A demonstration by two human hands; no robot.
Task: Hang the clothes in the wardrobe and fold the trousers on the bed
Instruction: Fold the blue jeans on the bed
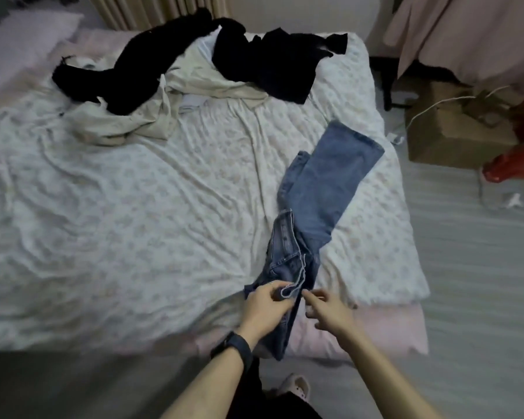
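Left hand [266,303] grips the waist end of the jeans [324,189]. Right hand [327,308] is just beside it, fingers loosely extended, holding nothing. The one pair of jeans lies diagonally on the bed [133,207], hems pointing far-right. At the far end lie one beige garment [124,125], a left black garment [118,77] and a right black garment [273,65]. One cardboard box [454,137] stands on the floor [466,267].

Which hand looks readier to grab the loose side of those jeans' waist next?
Probably the right hand: it hovers open right beside the jeans, while the left hand is busy gripping the waist end.
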